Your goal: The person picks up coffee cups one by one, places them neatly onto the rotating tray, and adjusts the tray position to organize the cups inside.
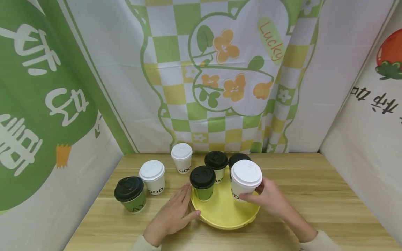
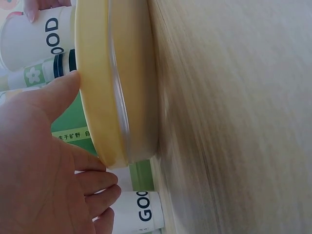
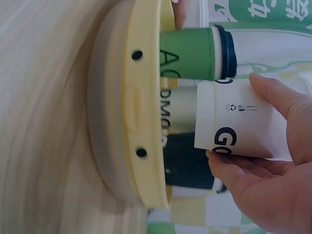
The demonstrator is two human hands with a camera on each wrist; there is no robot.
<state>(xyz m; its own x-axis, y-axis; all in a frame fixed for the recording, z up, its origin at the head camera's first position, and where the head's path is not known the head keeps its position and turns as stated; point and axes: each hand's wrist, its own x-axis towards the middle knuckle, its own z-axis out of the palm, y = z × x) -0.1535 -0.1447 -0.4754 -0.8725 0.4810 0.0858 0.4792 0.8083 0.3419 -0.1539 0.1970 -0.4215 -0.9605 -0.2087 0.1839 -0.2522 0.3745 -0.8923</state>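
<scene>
My right hand (image 1: 271, 195) grips a white paper cup (image 1: 246, 177) with a white lid and black lettering. In the right wrist view the cup's base (image 3: 202, 117) hangs a little above the round yellow tray (image 1: 226, 212). My left hand (image 1: 174, 212) touches the tray's left rim with extended fingers, thumb along the front edge. On the tray stand a green cup (image 1: 203, 191) with a black lid, a white cup (image 1: 218, 176) with a black lid, and a dark cup (image 3: 190, 161), mostly hidden behind the held cup in the head view.
Left of the tray, on the wooden table (image 1: 314, 195), stand a green black-lidded cup (image 1: 130, 195) and two white-lidded white cups, one nearer (image 1: 153, 177) and one farther back (image 1: 182, 158). A patterned curtain (image 1: 220, 87) hangs behind the table; printed cloths flank both sides.
</scene>
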